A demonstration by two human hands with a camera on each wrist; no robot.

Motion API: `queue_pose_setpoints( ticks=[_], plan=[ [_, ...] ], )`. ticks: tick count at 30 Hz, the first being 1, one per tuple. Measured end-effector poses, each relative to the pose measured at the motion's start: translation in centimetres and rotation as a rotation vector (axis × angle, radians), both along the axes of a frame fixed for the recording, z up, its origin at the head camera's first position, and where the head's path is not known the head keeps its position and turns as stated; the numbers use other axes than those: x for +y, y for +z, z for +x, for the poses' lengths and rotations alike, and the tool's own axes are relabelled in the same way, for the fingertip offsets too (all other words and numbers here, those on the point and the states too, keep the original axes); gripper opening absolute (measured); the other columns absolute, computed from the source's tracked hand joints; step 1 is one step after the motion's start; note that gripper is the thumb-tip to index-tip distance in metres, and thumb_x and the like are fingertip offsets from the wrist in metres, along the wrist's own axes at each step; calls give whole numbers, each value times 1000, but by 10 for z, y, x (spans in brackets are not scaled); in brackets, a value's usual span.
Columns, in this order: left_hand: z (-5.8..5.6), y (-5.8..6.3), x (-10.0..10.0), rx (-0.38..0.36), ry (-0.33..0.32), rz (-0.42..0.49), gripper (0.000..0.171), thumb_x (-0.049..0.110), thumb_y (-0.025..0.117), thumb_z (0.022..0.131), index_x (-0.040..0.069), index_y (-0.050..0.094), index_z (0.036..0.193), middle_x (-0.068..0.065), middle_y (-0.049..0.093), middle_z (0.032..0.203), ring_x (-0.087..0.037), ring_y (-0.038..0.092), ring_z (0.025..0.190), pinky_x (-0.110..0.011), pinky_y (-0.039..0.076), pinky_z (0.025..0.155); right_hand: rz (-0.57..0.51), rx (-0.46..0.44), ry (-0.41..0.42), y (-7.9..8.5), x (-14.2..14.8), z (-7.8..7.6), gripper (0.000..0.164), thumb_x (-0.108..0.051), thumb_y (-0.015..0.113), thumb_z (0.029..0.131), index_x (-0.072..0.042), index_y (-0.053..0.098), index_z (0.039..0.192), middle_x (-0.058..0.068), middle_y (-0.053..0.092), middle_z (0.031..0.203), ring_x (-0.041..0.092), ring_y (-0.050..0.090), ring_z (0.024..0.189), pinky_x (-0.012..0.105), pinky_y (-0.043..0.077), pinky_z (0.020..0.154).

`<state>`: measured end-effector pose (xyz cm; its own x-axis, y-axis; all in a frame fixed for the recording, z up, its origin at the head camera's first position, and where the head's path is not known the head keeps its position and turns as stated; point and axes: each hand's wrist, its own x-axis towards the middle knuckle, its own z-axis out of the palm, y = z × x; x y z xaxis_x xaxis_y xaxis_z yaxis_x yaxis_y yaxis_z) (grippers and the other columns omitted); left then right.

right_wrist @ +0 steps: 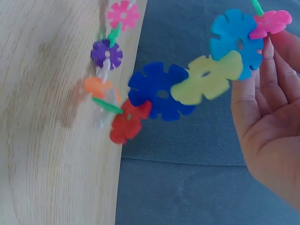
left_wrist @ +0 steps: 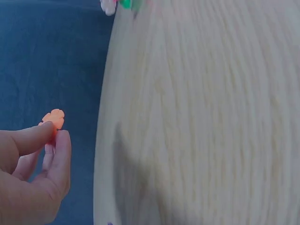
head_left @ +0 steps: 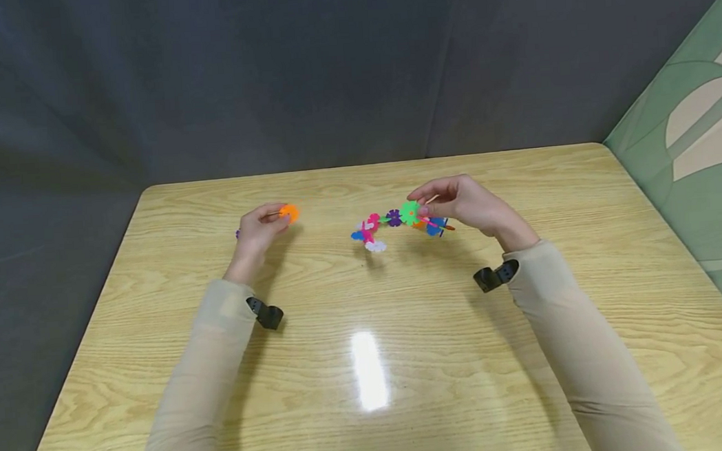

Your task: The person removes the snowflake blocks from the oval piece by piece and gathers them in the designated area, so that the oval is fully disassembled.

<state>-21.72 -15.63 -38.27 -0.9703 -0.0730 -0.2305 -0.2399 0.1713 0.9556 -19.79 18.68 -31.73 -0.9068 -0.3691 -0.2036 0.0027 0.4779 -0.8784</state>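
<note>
My left hand (head_left: 254,232) pinches an orange flower-shaped interlocking disc (head_left: 289,213) between thumb and fingertips, raised over the left side of the table. My right hand (head_left: 468,205) holds one end of a chain of joined, notched plastic discs. In the head view, a green disc (head_left: 409,213) is at its fingertips. The right wrist view shows a light blue disc (right_wrist: 236,43) and a pink disc (right_wrist: 274,22) at the fingers. From there the chain runs through a yellow disc (right_wrist: 206,80), a dark blue disc (right_wrist: 152,101) and a red disc (right_wrist: 129,125). Purple (head_left: 394,217) and white discs (head_left: 375,247) hang farther along.
A small purple piece (head_left: 237,234) shows just behind the left hand, mostly hidden. The wooden table (head_left: 316,297) has its far edge against a dark cloth (head_left: 339,75). A green and beige patterned panel (head_left: 711,163) stands at the right.
</note>
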Motion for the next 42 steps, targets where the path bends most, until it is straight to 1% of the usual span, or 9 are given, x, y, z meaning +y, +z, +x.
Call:
queue_pose_setpoints(
  ticks=[4,10,13,18,24,29,33,37,42],
  plan=[
    [-1,-4,-9,-25,3,-35,43,-4,56,92,-3,51,134,-1,53,104,-4,54,91,-33,50,101,-13,-12,-7,-1,0,0,35,-13,64,91,-1,60,123,-9,62,93,7,59,78,25,50,70],
    [-4,-11,-19,-43,0,-135,41,-4,58,91,-3,53,132,-10,55,114,-2,51,86,-20,55,87,-44,-14,-20,-2,0,0,36,-13,63,92,1,58,125,-11,65,90,4,62,77,23,51,71],
    [-6,-14,-23,-43,-2,-161,40,-4,58,90,-5,54,130,-13,56,114,-3,51,85,-16,54,80,-62,-18,-27,-3,0,-1,36,-11,62,92,2,58,125,-14,67,88,3,63,79,21,52,72],
    [-7,-19,-28,-41,-19,-208,41,-8,58,88,-8,54,129,-14,56,109,-5,53,85,-13,54,75,-73,-30,-45,-5,-1,-2,34,-7,61,92,2,59,124,-15,67,86,3,63,80,19,52,73],
    [-7,-23,-33,-55,-38,-303,40,-6,58,89,-4,56,129,-24,57,122,-9,54,88,-10,51,69,-71,-37,-54,-3,-2,0,34,-8,60,93,1,59,125,-14,68,87,4,63,82,19,52,76],
    [-7,-24,-37,-34,-46,-371,40,-4,59,90,-3,56,130,-25,56,125,-18,56,97,-11,50,71,-74,-33,-40,-4,-2,-1,35,-9,61,93,2,58,126,-14,67,90,3,62,84,19,51,77],
    [-7,-23,-39,-19,-54,-364,42,-4,58,89,-5,54,131,-27,56,125,-27,57,106,-9,49,72,-76,-29,-18,-5,-2,-2,37,-10,61,93,3,57,128,-15,66,90,2,62,85,18,51,78],
    [-7,-22,-40,-9,-57,-351,43,-5,57,88,-6,53,132,-28,57,128,-33,57,114,-4,46,69,-82,-30,-5,-5,-2,-2,38,-10,60,93,3,56,128,-17,67,90,1,62,85,17,51,78],
    [-8,-21,-39,7,-44,-351,42,-5,57,88,-7,54,130,-27,58,129,-35,56,119,-2,42,67,-83,-34,-1,-4,-3,-1,38,-9,60,93,4,55,129,-19,66,89,1,61,85,16,51,77]
  ],
)
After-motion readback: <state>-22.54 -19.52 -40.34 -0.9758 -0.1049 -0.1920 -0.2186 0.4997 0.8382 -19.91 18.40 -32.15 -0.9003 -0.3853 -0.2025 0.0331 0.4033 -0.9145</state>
